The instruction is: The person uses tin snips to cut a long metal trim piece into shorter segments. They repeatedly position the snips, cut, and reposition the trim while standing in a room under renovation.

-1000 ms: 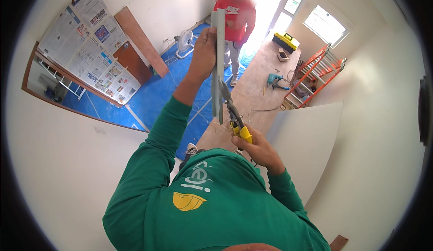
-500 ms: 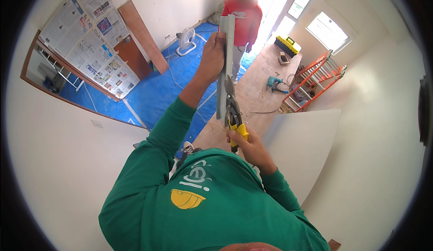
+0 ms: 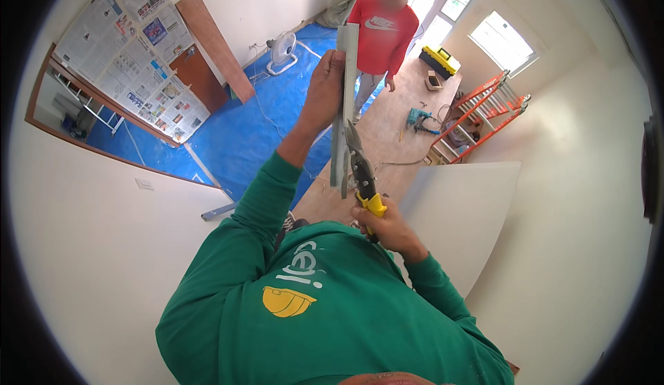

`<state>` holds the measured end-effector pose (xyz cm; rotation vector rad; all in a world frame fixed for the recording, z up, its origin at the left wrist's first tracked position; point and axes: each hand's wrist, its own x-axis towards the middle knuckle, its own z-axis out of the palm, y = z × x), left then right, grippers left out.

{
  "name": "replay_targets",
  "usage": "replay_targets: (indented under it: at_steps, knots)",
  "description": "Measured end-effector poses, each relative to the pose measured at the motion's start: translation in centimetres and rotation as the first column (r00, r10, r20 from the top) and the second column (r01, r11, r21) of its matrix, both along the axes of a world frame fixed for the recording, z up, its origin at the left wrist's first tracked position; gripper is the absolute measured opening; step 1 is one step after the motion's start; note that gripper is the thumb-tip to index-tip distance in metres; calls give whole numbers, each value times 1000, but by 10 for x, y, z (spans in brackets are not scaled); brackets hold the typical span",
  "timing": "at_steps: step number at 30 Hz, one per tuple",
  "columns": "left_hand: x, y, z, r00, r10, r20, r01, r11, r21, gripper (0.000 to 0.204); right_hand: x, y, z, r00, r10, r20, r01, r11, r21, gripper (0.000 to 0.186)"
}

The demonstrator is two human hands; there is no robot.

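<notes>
My left hand (image 3: 325,93) is closed around the upper part of a long grey metal channel (image 3: 351,84), holding it nearly upright in front of me. In my right hand (image 3: 391,229) is a pair of tin snips (image 3: 363,172) with yellow grips and dark metal jaws. The snips point up and slightly left, their blades against or just beside the channel's right edge below my left hand. Whether the blades bite into the metal cannot be made out. My right fingers are partly hidden behind the grips.
A person in a red top (image 3: 384,36) stands beyond the channel. Blue sheeting (image 3: 242,133) covers floor at left, with a white fan (image 3: 282,50). Toward the right are a yellow-black toolbox (image 3: 440,61), a teal power tool (image 3: 422,119), an orange ladder (image 3: 484,115) and a white board (image 3: 463,212).
The snips have tilted, their grips shifting right and slightly down with my right hand. My left hand keeps its hold on the channel. The person in red shows more fully, farther right.
</notes>
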<state>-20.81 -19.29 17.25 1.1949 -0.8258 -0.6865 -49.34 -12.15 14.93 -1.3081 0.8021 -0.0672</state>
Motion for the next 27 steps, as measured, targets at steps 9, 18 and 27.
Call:
replay_targets:
  at_steps: [9, 18, 27]
  knots:
    - [5, -1, -18, 975, 167, 144, -164, 986, -30, 52, -5, -13, 10, 986, 117, 119, -141, 966, 216, 49]
    - [16, 0, -5, 926, 69, 371, -38, 995, -92, 48, -10, -34, 44, 969, 247, -15, -236, 938, 255, 47]
    - [33, -18, -14, 986, 148, 74, -144, 988, -59, 50, -13, -38, 29, 951, 307, 48, -310, 947, 90, 54]
